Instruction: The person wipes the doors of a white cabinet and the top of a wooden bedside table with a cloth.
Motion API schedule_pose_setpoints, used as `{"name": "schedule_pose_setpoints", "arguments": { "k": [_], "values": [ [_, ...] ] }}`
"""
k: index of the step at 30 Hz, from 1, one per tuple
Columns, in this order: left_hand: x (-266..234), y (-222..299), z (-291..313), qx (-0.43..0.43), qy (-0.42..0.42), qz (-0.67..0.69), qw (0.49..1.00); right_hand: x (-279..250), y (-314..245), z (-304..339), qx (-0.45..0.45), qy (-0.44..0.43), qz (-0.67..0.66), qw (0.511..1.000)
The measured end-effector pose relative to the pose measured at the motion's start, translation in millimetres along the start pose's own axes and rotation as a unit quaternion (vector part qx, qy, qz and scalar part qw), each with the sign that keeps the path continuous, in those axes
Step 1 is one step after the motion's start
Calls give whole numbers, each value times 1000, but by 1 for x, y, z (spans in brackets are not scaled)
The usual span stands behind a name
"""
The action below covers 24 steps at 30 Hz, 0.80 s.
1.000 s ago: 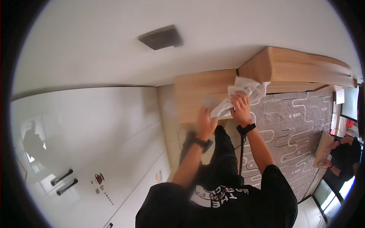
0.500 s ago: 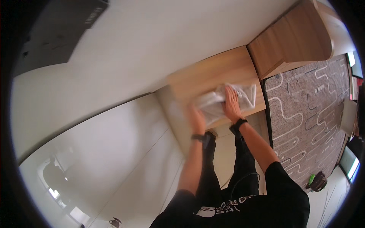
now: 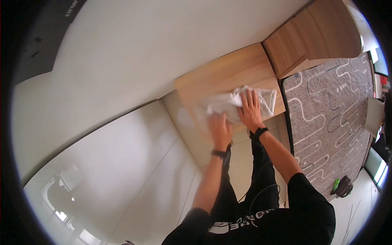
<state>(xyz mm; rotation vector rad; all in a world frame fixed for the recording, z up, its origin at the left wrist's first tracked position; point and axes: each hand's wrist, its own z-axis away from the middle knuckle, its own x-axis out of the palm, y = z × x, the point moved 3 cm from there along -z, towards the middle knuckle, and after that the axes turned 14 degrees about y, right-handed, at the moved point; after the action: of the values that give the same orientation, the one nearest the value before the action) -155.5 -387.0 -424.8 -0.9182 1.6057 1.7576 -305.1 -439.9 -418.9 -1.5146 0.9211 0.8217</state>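
Note:
A white, loosely folded cloth (image 3: 223,102) lies on a small wooden surface (image 3: 228,69). Its left part is smeared by motion, and whether it is a garment cannot be made out. My right hand (image 3: 251,109) rests flat on the cloth's right half, fingers stretched out and slightly apart. At the cloth's near left edge is my left hand (image 3: 220,128). Its fingers are blurred, so their grip cannot be read. Both wrists wear dark bands.
A white wall (image 3: 163,49) runs behind the wooden surface. A wooden cabinet (image 3: 314,36) stands at the far right, beside a grey patterned carpet (image 3: 310,110). Glossy white floor tiles (image 3: 106,151) lie left. A dark bag (image 3: 343,187) sits at the right.
My left hand has moved slightly right along the cloth's near edge, and the cloth's left part has shifted with blur. My right hand stays pressed on the cloth.

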Motion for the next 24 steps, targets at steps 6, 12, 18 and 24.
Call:
{"name": "schedule_pose_setpoints", "arguments": {
  "k": [6, 12, 18, 24],
  "values": [
    [0, -16, 47, 37, 25, -72, 996, 6, -11, 53, 19, -41, 13, 999],
    [-13, 8, -59, 32, 74, -44, 996, 23, 1, -46, -28, 25, -9, 999],
    [-4, 30, -121, 24, 74, -15, 997, 14, 40, -106, -60, 64, -11, 996],
    [26, 39, -42, -27, 33, -61, 997, -5, 58, -24, -7, 13, 23, 1000]
  ]
}}
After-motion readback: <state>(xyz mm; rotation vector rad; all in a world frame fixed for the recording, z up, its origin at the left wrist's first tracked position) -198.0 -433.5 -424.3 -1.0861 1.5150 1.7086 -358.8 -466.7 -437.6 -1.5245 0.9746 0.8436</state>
